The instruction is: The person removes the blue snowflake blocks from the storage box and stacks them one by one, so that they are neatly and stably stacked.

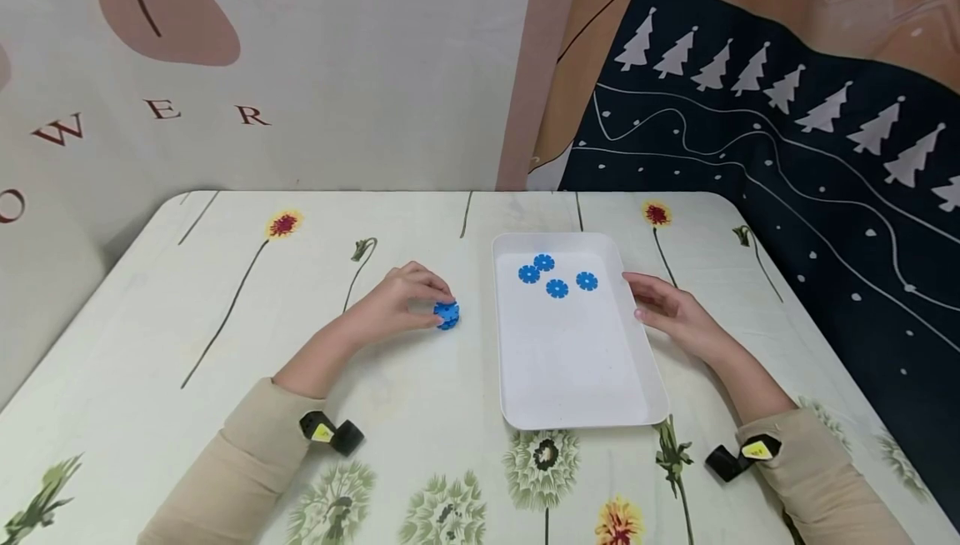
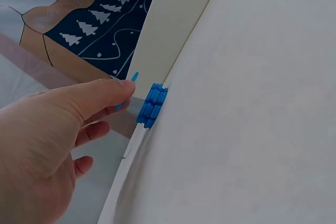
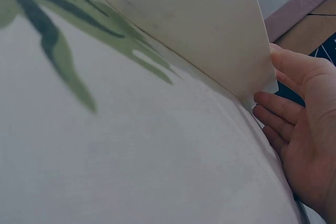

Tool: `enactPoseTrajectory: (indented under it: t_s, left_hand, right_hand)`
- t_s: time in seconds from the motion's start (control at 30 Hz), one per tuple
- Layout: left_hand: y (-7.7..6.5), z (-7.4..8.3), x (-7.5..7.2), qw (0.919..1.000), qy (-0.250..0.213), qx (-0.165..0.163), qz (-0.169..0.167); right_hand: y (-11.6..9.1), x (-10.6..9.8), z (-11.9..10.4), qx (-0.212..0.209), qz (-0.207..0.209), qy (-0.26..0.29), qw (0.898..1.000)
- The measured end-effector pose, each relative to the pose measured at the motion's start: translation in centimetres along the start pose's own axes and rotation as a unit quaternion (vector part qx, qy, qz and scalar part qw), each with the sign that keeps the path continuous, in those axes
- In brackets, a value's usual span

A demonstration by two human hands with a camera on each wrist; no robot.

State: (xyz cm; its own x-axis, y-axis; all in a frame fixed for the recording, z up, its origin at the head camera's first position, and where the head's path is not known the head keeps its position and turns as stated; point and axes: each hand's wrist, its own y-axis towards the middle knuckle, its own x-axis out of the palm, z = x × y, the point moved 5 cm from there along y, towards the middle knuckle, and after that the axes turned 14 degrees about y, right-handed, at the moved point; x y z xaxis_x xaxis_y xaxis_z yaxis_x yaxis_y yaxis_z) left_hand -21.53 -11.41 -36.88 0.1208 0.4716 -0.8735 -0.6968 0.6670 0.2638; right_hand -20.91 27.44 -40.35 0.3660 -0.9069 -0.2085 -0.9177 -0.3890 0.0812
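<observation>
Between thumb and fingertips my left hand (image 1: 397, 302) pinches a small blue notched disc (image 2: 135, 76), seen edge-on in the left wrist view. A short stack of blue discs (image 2: 152, 106) stands on the table right beside the pinched one. The white tray (image 1: 577, 378) lies to the right of that stack, with several blue discs (image 1: 557, 288) flat near its far end. At the tray's right side is my right hand (image 1: 678, 316), its fingers loosely extended and thumb apart. Those fingertips rest at the tray's outer edge.
A white cloth printed with flowers (image 1: 282, 225) covers the table (image 1: 225, 278). Behind it hangs a pale wall cloth with letters (image 1: 162, 109), and on the right a dark cloth with white trees (image 1: 750, 70). Both sleeves carry small black wrist cameras (image 1: 347, 438).
</observation>
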Motion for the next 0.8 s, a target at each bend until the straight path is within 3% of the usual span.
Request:
enactPoseTrajectory:
  t_s: [0.8]
  left_hand:
    - [-0.42, -0.94, 0.8, 0.9998, -0.001, -0.015, -0.014]
  right_hand:
    - [0.0, 0.1, -0.18, -0.001, -0.001, 0.003, 1.0]
